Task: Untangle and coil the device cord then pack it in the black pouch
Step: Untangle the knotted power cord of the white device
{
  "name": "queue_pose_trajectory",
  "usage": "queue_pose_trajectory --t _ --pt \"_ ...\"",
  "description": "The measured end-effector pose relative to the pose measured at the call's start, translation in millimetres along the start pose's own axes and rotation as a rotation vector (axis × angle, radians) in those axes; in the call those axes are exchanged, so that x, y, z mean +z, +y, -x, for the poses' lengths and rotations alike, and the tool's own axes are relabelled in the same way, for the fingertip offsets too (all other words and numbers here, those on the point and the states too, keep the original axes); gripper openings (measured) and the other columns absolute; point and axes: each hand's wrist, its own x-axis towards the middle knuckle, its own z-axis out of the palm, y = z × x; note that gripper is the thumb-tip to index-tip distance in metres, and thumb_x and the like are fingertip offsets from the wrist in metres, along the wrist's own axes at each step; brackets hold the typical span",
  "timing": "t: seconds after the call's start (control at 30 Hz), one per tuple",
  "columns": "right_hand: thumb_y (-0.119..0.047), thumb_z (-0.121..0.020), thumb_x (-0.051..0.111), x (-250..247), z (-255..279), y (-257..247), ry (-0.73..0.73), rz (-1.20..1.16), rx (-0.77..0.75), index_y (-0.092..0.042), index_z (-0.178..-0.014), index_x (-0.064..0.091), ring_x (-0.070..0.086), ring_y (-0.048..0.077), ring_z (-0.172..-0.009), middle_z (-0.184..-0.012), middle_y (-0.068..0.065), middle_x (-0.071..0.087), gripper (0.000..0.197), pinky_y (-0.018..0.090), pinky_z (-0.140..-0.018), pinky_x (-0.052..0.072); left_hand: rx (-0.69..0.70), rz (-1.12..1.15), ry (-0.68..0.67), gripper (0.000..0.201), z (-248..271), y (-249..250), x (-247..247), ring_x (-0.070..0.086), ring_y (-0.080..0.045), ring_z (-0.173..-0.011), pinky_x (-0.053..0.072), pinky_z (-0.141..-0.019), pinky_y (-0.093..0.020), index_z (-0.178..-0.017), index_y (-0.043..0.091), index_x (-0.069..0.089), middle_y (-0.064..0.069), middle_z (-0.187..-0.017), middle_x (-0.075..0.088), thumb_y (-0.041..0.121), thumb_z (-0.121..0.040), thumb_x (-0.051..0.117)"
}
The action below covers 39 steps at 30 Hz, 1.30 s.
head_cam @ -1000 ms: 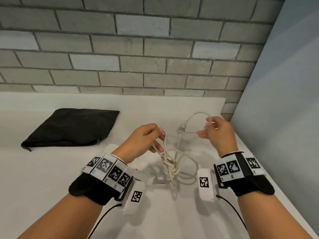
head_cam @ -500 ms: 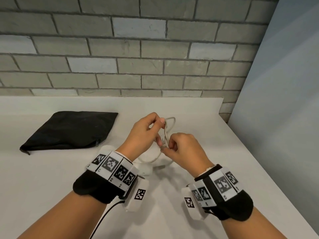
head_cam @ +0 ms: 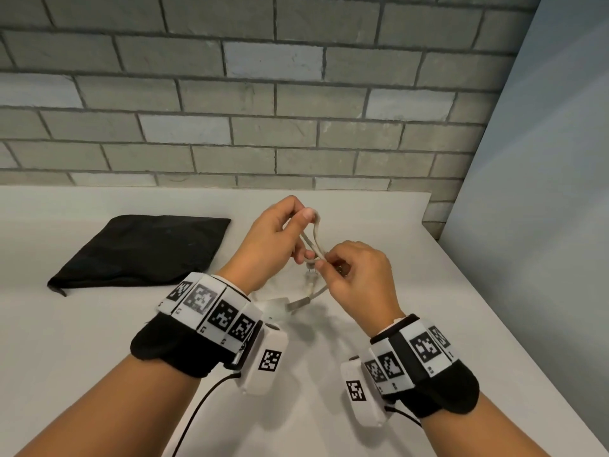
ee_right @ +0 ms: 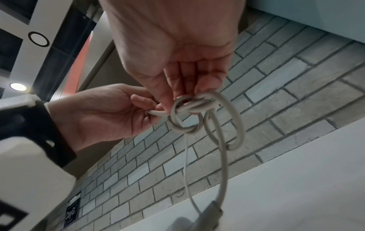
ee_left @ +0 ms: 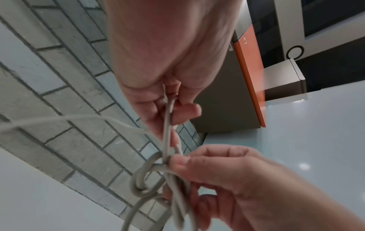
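A white device cord (head_cam: 313, 240) is held up above the white table (head_cam: 99, 341) between both hands. My left hand (head_cam: 280, 232) pinches a narrow loop of it at the top. My right hand (head_cam: 349, 275) pinches the bundled strands just below, where small tangled loops (ee_right: 185, 118) hang under its fingertips. In the left wrist view the cord (ee_left: 168, 125) runs taut from my left fingers down to the right hand (ee_left: 217, 175). The cord's plug end (head_cam: 298, 303) trails down to the table. The black pouch (head_cam: 145, 250) lies flat at the left, apart from both hands.
A grey brick wall (head_cam: 263, 94) runs behind the table. A pale panel (head_cam: 534, 192) closes off the right side, along the table's right edge. Black wires from the wrist cameras hang under both forearms.
My right hand came left from a spread-out hold and now meets the left hand. The cord went from a wide hanging tangle to a tight bundle between both hands, lifted slightly.
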Motion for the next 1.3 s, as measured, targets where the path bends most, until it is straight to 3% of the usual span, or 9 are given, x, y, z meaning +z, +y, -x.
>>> queue_pose_trajectory --t 0.27,0.4,0.57,0.63,0.8,1.0,1.1,1.2,1.3 --pt "-0.021 -0.084 0.051 2.1 2.3 10.2 0.202 -0.443 0.216 -0.016 -0.077 0.057 0.058 0.018 -0.064 -0.076 0.007 0.064 0.01 0.031 -0.062 0.05 -0.004 -0.003 0.041 0.021 -5.2 1.3 -4.9 0.052 -0.006 -0.04 0.056 -0.059 -0.021 -0.08 0.011 0.046 0.005 -0.102 0.062 0.022 -0.096 0.038" --pt "-0.003 -0.091 0.045 -2.6 -2.5 5.2 0.157 -0.654 0.339 -0.008 -0.084 0.051 0.054 -0.001 -0.062 -0.075 0.002 0.058 0.01 0.013 -0.062 0.044 -0.109 0.063 0.041 0.022 -5.3 -6.7 -12.5 0.059 -0.01 -0.048 0.058 -0.059 -0.024 -0.08 0.01 0.045 -0.005 -0.082 0.056 0.022 -0.097 0.037" --pt "-0.018 -0.085 0.046 -25.8 -14.2 4.4 -0.18 -1.235 0.414 -0.013 -0.062 0.05 0.048 0.012 -0.06 -0.061 -0.002 0.049 0.024 0.025 -0.064 0.038 -0.136 0.123 0.073 0.025 -6.7 -8.5 -21.5 0.059 -0.007 -0.046 0.058 -0.055 -0.025 -0.074 0.01 0.045 -0.006 -0.071 0.047 0.02 -0.097 0.038" --pt "-0.03 -0.091 0.046 -27.5 -15.7 4.9 -0.269 -1.119 0.398 -0.013 -0.066 0.053 0.042 0.011 -0.055 -0.055 -0.004 0.043 0.031 0.022 -0.058 0.038 -0.132 0.099 0.062 0.025 -7.6 -9.6 -19.2 0.06 -0.008 -0.046 0.058 -0.056 -0.026 -0.074 0.012 0.046 -0.004 -0.074 0.045 0.02 -0.096 0.039" --pt "-0.01 -0.092 0.045 -36.4 -22.8 15.7 -0.227 -0.747 0.274 -0.013 -0.09 0.063 0.046 0.003 -0.054 -0.05 -0.009 0.049 0.019 0.01 -0.064 0.042 -0.134 0.11 0.068 0.024 -6.1 -16.2 -14.1 0.065 -0.01 -0.052 0.057 -0.057 -0.026 -0.074 0.012 0.046 -0.003 -0.075 0.05 0.02 -0.096 0.038" --pt "-0.008 -0.087 0.039 -45.5 -15.5 27.8 -0.065 -1.54 0.427 -0.009 -0.08 0.057 0.065 0.017 -0.072 -0.067 0.002 0.059 0.019 0.028 -0.076 0.056 -0.195 0.197 0.088 0.025 -13.5 -12.9 -25.2 0.066 -0.008 -0.05 0.051 -0.046 -0.018 -0.076 0.012 0.045 -0.008 -0.072 0.057 0.02 -0.097 0.036" --pt "-0.002 -0.093 0.036 -40.4 -17.6 26.1 -0.064 -0.98 0.496 -0.01 -0.096 0.05 0.063 0.013 -0.064 -0.074 0.005 0.054 0.017 0.029 -0.065 0.054 -0.162 0.081 0.062 0.023 -11.3 -11.1 -15.8 0.067 -0.014 -0.054 0.054 -0.049 -0.021 -0.077 0.011 0.048 -0.008 -0.074 0.058 0.02 -0.096 0.04" --pt "-0.006 -0.09 0.047 -36.5 -17.7 21.4 0.093 0.024 0.139 -0.014 -0.12 0.049 0.048 0.016 -0.092 -0.109 0.008 0.054 0.031 0.02 -0.082 0.032 -0.114 -0.053 0.088 0.021 -8.6 -10.8 0.4 0.068 -0.019 -0.056 0.056 -0.052 -0.027 -0.079 0.007 0.051 -0.008 -0.074 0.059 0.02 -0.094 0.045" --pt "0.0 -0.084 0.051 -27.0 -16.0 4.0 -0.003 0.152 -0.154 -0.008 -0.128 0.047 0.042 0.023 -0.113 -0.129 0.011 0.049 0.045 0.014 -0.094 0.026 -0.084 -0.099 0.078 0.02 -5.4 -11.0 16.7 0.067 -0.017 -0.052 0.057 -0.052 -0.029 -0.079 0.006 0.052 -0.008 -0.072 0.06 0.02 -0.093 0.049"
